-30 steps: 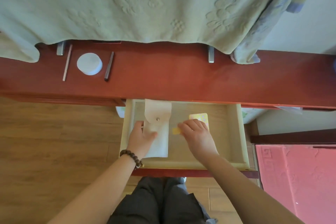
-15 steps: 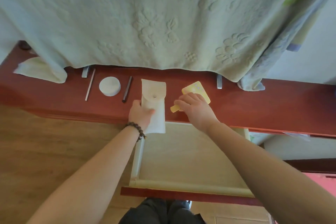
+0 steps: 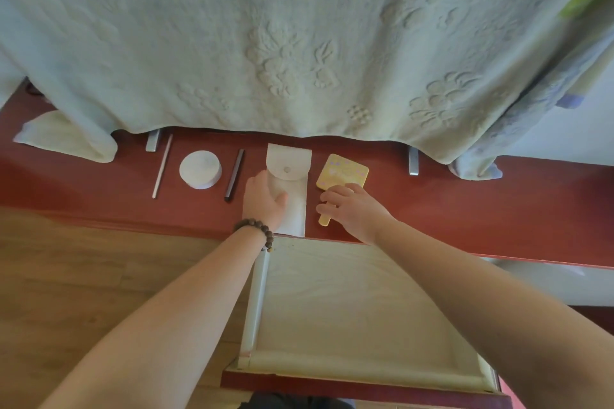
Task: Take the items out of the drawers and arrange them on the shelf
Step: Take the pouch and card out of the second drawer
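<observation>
A white pouch with a snap flap [image 3: 292, 176] lies flat on the red wooden shelf [image 3: 465, 209], and my left hand [image 3: 262, 202] rests on its left side, gripping it. To its right lies a small yellow paddle-shaped mirror [image 3: 344, 173] with its handle toward me; my right hand [image 3: 352, 209] holds that handle against the shelf. Below both hands the pale drawer [image 3: 349, 309] stands pulled out, with nothing visible on its lined bottom.
On the shelf to the left lie a thin pale stick [image 3: 161, 166], a round white container [image 3: 200, 169] and a dark stick [image 3: 234, 174]. A pale green embossed blanket [image 3: 299, 43] hangs over the shelf's back. Wood floor [image 3: 83, 276] lies left of the drawer.
Both hands lifted the pouch and the yellow mirror out of the drawer and set them down on the shelf. Since half a second ago both items have settled further back on it.
</observation>
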Demonstrator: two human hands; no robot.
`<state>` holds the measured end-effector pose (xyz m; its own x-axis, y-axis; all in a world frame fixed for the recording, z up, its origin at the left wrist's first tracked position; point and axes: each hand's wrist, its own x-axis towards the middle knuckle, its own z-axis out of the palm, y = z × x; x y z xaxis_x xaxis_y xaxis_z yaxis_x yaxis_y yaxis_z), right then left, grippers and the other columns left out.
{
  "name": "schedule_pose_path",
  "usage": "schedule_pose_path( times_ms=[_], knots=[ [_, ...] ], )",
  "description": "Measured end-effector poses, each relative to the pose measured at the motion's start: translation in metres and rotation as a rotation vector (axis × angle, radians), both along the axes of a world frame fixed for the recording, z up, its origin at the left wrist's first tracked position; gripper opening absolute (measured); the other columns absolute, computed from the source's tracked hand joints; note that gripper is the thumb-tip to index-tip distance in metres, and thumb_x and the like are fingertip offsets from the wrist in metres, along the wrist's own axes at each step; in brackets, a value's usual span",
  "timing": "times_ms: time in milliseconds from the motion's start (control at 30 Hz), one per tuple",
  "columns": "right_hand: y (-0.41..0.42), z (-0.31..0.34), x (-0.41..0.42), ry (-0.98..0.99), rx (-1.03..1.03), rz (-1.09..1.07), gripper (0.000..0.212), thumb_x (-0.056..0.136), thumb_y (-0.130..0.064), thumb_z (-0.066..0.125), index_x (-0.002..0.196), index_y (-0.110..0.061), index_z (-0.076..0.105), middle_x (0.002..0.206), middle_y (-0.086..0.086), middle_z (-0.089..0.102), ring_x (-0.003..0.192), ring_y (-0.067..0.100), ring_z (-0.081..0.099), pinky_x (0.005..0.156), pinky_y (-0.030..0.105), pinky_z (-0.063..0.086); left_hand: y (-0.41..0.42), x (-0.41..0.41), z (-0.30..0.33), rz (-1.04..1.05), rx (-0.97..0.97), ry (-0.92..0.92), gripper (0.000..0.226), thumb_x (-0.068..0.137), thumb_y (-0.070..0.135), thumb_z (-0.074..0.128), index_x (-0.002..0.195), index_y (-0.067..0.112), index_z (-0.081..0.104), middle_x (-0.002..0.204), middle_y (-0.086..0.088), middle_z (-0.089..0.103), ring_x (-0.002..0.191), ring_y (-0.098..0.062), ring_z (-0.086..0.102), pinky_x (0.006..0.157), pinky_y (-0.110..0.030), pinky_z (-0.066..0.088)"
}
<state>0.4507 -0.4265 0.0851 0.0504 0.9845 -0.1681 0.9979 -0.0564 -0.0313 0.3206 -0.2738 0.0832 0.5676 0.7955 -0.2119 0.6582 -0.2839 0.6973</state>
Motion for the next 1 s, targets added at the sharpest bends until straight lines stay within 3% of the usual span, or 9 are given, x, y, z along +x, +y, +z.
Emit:
schedule_pose_path(
  times_ms=[200, 333, 433, 533, 667, 800, 1000],
  knots=[
    [-0.003, -0.006, 0.003, 0.043, -0.028, 0.013, 0.041, 0.089, 0.001, 0.047, 0.127, -0.014, 0.051, 0.141, 0.006, 0.046, 0.133, 0.027, 0.037, 0.110, 0.045, 0.028, -0.012, -0.008, -0.004, -0.087, 0.059, -0.017, 0.056, 0.087, 0.011, 0.060, 0.138, 0.007, 0.038, 0.140, -0.012, 0.040, 0.131, -0.026, 0.040, 0.102, -0.032, 0.038],
    [-0.009, -0.009, 0.002, 0.082, -0.061, -0.025, 0.047, 0.089, -0.002, 0.047, 0.134, -0.017, 0.046, 0.150, 0.006, 0.036, 0.141, 0.024, 0.026, 0.115, 0.045, 0.017, -0.022, -0.018, -0.004, -0.177, 0.063, 0.053, 0.075, 0.091, 0.020, 0.058, 0.151, 0.015, 0.014, 0.159, -0.009, 0.009, 0.146, -0.022, 0.011, 0.113, -0.033, 0.023],
    [-0.016, -0.014, -0.013, 0.122, -0.023, -0.213, 0.052, 0.096, -0.025, 0.044, 0.146, -0.025, 0.029, 0.159, 0.004, 0.015, 0.147, 0.023, 0.008, 0.119, 0.048, 0.008, -0.029, -0.030, -0.007, -0.309, 0.238, 0.135, 0.078, 0.092, 0.034, 0.053, 0.152, 0.015, 0.006, 0.160, -0.009, -0.001, 0.147, -0.026, -0.002, 0.118, -0.040, 0.011],
    [-0.018, -0.018, -0.040, 0.123, -0.029, -0.435, 0.071, 0.093, -0.063, 0.019, 0.151, -0.026, -0.001, 0.160, 0.007, -0.012, 0.147, 0.026, -0.013, 0.118, 0.053, -0.001, -0.042, -0.040, -0.014, -0.426, 0.397, 0.264, 0.079, 0.093, 0.052, 0.039, 0.151, 0.023, -0.006, 0.159, -0.004, -0.016, 0.146, -0.025, -0.016, 0.119, -0.045, 0.000],
    [-0.021, -0.029, -0.066, 0.124, -0.122, -0.541, 0.077, 0.083, -0.075, -0.006, 0.144, -0.031, -0.023, 0.154, 0.007, -0.028, 0.142, 0.028, -0.027, 0.115, 0.056, -0.010, -0.053, -0.050, -0.030, -0.506, 0.441, 0.402, 0.078, 0.094, 0.055, 0.031, 0.146, 0.031, -0.021, 0.157, -0.003, -0.023, 0.145, -0.027, -0.020, 0.119, -0.048, -0.003],
    [-0.018, -0.033, -0.061, 0.128, -0.171, -0.544, 0.077, 0.082, -0.074, -0.008, 0.144, -0.031, -0.022, 0.155, 0.006, -0.026, 0.142, 0.027, -0.027, 0.115, 0.057, -0.010, -0.051, -0.049, -0.038, -0.521, 0.444, 0.452, 0.077, 0.093, 0.059, 0.023, 0.140, 0.032, -0.031, 0.154, -0.002, -0.029, 0.144, -0.028, -0.022, 0.118, -0.047, -0.004],
    [-0.013, -0.030, -0.056, 0.116, -0.212, -0.527, 0.080, 0.083, -0.072, -0.006, 0.148, -0.026, -0.016, 0.156, 0.008, -0.025, 0.143, 0.028, -0.025, 0.115, 0.059, -0.007, -0.048, -0.043, -0.039, -0.523, 0.427, 0.453, 0.077, 0.093, 0.060, 0.024, 0.142, 0.031, -0.029, 0.155, -0.003, -0.029, 0.144, -0.028, -0.023, 0.118, -0.047, -0.005]
  ],
)
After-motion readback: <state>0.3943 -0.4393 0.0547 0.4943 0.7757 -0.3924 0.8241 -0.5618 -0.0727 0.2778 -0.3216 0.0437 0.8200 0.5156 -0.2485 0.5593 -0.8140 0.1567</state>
